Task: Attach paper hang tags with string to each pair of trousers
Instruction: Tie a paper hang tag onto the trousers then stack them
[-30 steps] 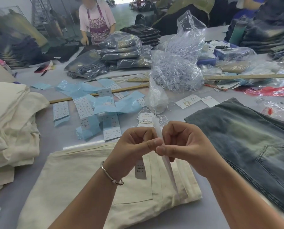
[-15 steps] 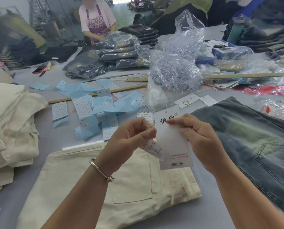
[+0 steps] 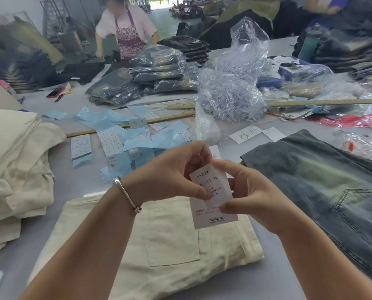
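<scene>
A white paper hang tag printed "1103# XL" is held upright in front of me, above a folded pair of cream trousers. My left hand pinches the tag's left edge with its thumb on the face. My right hand pinches the right edge and lower part. Any string on the tag is hidden by my fingers. A clear bag of white strings stands on the grey table behind my hands.
Faded blue jeans lie to the right, a pile of cream trousers to the left. Blue sticker sheets, loose tags and wooden rulers litter the middle. Bagged jeans are stacked farther back, where a person in an apron works.
The tag has turned from edge-on to flat, printed face towards me. Both hands have shifted from bunched together to pinching its two sides.
</scene>
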A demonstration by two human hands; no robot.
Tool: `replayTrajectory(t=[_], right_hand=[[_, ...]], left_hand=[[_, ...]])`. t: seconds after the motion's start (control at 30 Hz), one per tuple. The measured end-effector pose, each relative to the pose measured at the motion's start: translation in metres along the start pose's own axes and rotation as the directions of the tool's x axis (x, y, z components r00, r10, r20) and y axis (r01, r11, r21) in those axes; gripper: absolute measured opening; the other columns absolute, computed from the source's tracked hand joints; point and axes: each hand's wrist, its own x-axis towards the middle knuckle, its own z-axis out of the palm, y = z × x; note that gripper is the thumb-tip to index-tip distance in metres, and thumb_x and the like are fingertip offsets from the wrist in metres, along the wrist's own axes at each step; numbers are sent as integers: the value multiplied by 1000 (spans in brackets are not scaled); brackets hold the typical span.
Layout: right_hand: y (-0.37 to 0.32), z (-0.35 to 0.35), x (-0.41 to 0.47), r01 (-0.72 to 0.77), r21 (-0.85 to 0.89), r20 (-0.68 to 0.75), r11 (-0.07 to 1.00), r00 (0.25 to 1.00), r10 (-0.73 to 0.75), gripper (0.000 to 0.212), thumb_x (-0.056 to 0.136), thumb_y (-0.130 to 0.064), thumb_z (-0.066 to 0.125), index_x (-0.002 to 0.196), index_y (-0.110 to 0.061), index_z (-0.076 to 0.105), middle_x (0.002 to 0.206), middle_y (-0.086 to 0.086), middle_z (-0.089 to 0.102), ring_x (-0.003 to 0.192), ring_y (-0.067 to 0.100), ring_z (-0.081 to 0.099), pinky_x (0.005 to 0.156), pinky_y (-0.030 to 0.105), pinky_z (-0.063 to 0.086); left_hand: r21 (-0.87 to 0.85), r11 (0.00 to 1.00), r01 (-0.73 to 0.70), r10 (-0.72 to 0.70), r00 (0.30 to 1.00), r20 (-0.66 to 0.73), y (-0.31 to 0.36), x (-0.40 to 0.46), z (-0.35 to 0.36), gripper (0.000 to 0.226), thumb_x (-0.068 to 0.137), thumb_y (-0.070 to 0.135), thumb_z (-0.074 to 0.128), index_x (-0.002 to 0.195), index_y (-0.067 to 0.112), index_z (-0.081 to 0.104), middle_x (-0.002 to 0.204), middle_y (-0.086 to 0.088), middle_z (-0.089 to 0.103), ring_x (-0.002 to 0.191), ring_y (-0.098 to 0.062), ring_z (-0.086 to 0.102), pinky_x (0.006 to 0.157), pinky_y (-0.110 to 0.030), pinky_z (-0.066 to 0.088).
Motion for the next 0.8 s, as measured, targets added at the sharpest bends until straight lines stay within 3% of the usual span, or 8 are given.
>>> replayTrajectory(t=[0.13,0.33,0.4,0.47,0.63,0.8], right_hand=[[0,1,0,17,10,-4,1000,1000,-16,75,65,19,59,132,-15,53,107,18,67,94,28,66,79,42,56],[-2,4,-2,14,-24,-18,1000,1000,-14,81,66,19,59,139,-14,47,113,23,65,99,32,64,85,49,55],[-3,4,-1,17,-29,-20,999,1000,-17,80,66,18,60,138,-14,48,113,21,65,99,32,64,85,49,55],[-2,5,-1,22,-30,-18,999,1000,-23,79,66,18,60,137,-14,49,113,20,66,99,32,65,86,51,55],[-1,5,-1,61,-4,-15,998,998,-61,78,67,19,59,135,-18,53,115,19,66,98,30,65,85,50,55],[4,5,1,106,31,-40,994,994,-104,79,68,20,58,137,-16,50,116,25,63,101,31,60,87,51,52]], left_hand=[[54,998,10,-8,1000,-27,1,-1,3,45,65,1,77,98,13,48,92,-11,66,92,-29,68,78,-45,57],[221,974,42,-28,998,-63,7,-3,1,45,65,7,81,95,17,49,93,-9,69,92,-28,69,80,-52,57],[288,957,47,-24,996,-83,9,-2,2,45,68,5,83,94,19,49,90,-6,69,88,-24,69,77,-46,59],[363,931,49,-9,994,-113,9,-2,4,45,69,10,85,91,23,48,87,0,69,80,-14,67,69,-31,58],[520,853,43,73,977,-200,10,-3,11,48,64,31,88,88,32,46,80,12,63,66,3,55,57,-11,43],[699,715,12,235,938,-256,5,-6,17,48,63,61,72,95,36,47,96,17,54,87,-4,52,71,-24,48]])
